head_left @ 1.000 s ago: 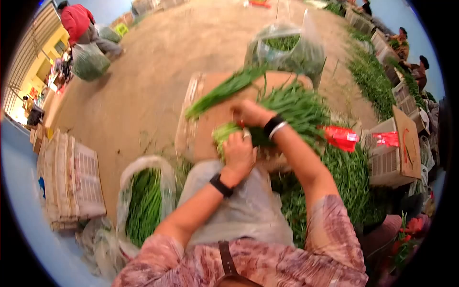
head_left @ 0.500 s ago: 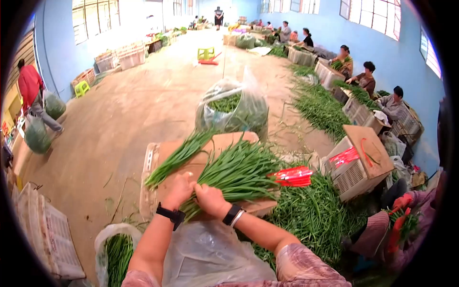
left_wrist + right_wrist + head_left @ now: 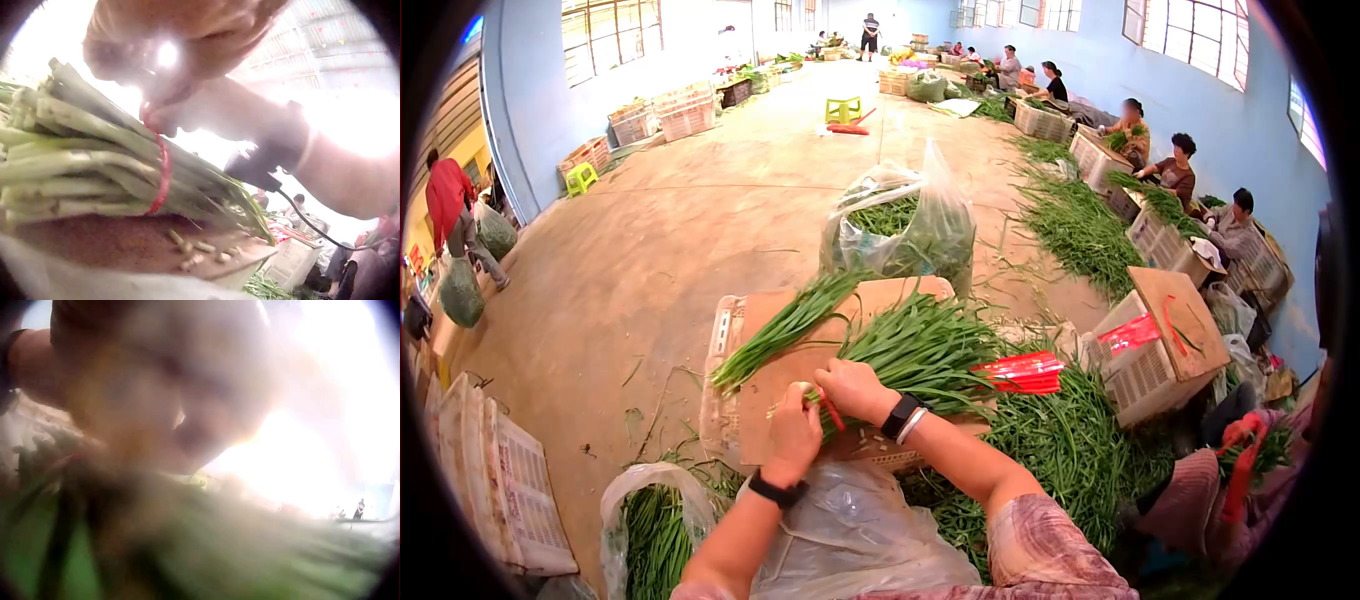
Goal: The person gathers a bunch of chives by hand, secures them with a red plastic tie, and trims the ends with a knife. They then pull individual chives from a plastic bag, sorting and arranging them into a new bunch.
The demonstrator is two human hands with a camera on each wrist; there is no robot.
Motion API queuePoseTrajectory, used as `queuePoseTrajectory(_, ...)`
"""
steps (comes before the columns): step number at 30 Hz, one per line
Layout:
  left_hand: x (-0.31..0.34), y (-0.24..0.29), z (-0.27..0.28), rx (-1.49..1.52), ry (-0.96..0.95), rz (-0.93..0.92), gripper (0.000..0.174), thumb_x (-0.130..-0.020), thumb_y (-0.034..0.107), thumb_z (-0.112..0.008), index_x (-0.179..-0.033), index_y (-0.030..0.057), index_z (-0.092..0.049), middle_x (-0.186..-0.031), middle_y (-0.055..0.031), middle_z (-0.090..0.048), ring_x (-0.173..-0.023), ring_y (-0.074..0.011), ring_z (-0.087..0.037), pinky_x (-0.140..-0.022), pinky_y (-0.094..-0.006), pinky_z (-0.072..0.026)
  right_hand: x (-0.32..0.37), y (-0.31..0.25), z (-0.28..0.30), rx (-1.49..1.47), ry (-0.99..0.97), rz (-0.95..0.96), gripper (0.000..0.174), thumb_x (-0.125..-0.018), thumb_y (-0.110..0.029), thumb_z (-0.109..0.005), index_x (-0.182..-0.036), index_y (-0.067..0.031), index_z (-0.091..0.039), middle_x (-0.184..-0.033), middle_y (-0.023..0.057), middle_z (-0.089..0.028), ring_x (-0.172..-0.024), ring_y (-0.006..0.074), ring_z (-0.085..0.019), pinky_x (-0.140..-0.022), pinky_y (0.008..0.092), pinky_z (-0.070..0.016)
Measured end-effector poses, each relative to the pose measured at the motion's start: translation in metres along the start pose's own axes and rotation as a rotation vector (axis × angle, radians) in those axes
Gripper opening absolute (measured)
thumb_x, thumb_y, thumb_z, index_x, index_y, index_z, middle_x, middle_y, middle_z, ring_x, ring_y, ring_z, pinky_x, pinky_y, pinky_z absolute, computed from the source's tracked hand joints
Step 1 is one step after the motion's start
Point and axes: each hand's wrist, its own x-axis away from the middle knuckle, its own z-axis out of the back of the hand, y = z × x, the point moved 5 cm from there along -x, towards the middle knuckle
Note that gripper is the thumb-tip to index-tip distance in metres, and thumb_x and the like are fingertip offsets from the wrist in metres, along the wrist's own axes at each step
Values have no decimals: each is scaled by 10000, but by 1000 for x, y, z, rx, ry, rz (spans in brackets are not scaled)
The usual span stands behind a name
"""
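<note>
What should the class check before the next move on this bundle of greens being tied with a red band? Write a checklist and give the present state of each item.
1. Red band circles the bundle near its cut ends: ok.
2. Left grip and right grip both hold the bundle: ok.
3. Bundle rests on the cardboard: ok.
4. Band tight enough: cannot tell; fingers hide its top.
5. Other bunch lies clear of both grips: ok.
</note>
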Motion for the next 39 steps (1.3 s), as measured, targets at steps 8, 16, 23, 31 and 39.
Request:
queuePoseTrajectory(8,92,-63,-81,1348,-348,1339,424,-860,323,-648,-1103,4,-512,-1021,-169,-600,-930,-291,-614,-812,-388,-529,-41,0,-38,4,-351,144,280,-812,-308,-543,-961,-86,-627,-910,130,-662,-884,325,-632,-788,437,-460)
queuePoseTrajectory(16,72,-39,-39,1004,-36,657,410,-888,317,-619,-1205,72,-534,-1137,-59,-571,-1008,-206,-532,-907,-363,-444,-8,-22,27,26,-99,-29,319,-823,-281,-532,-1015,-44,-627,-901,186,-647,-873,365,-610,-805,457,-444)
queuePoseTrajectory(23,-29,144,70,647,33,-245,452,-797,173,-719,-1149,-19,-511,-1008,-71,-619,-821,-134,-597,-688,-249,-500,55,-71,155,-526,988,-123,479,-814,-135,-552,-1225,80,-434,-1014,261,-513,-917,402,-489,-830,471,-390)
queuePoseTrajectory(31,-42,228,-15,68,-684,-416,552,-665,118,-772,-1116,-12,-483,-849,-86,-630,-661,-137,-602,-519,-241,-470,95,-63,87,-1452,1196,-126,408,-895,-44,-484,-1276,26,-357,-1191,150,-481,-1068,197,-515,-857,315,-449)
queuePoseTrajectory(39,-11,51,-145,-544,-759,-705,1037,-612,246,-848,-1389,-80,-243,-1096,-207,-592,-958,-270,-622,-809,-349,-497,318,-2,-45,-1681,459,-988,300,-916,-96,-497,-1144,93,-543,-911,157,-665,-737,183,-665,-684,293,-555)
